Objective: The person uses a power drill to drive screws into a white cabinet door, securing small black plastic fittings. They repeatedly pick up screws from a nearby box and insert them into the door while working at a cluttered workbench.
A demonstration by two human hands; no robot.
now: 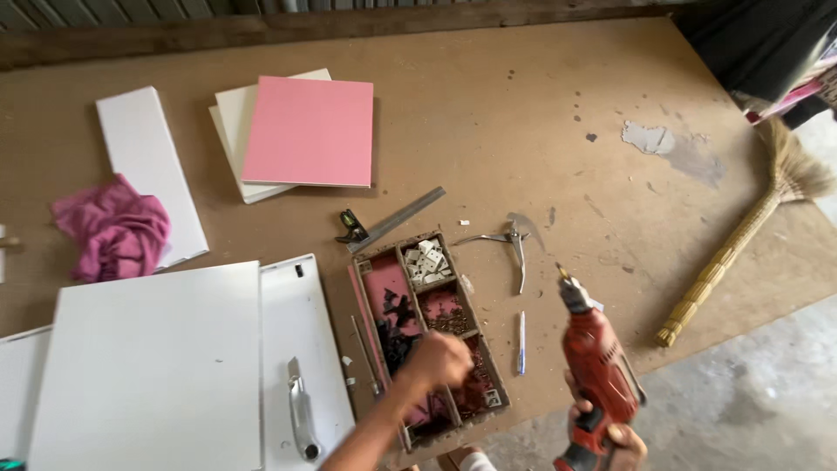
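Under left hand (440,359) fingers, curled closed into brown wooden compartment tray (432,327) of small screws: light, loose, pinch them. Right hand (610,436) fingers grip heavy rigid red electric drill (597,353) by handle.

Drill (598,362): red power drill with black trim, held upright and tilted slightly left, bit pointing up and away, over the near edge of the board, right of the tray
Drill grip: lower handle wrapped by the right hand (615,436)
Tray (429,336): long wooden organiser, split into compartments, lying flat at a slight angle near the board's front edge
Tray contents: white plastic pieces at the far end, black bits on pink lining, brownish screws at the right side
Tray contact: left hand (440,359) reaching into the middle compartments
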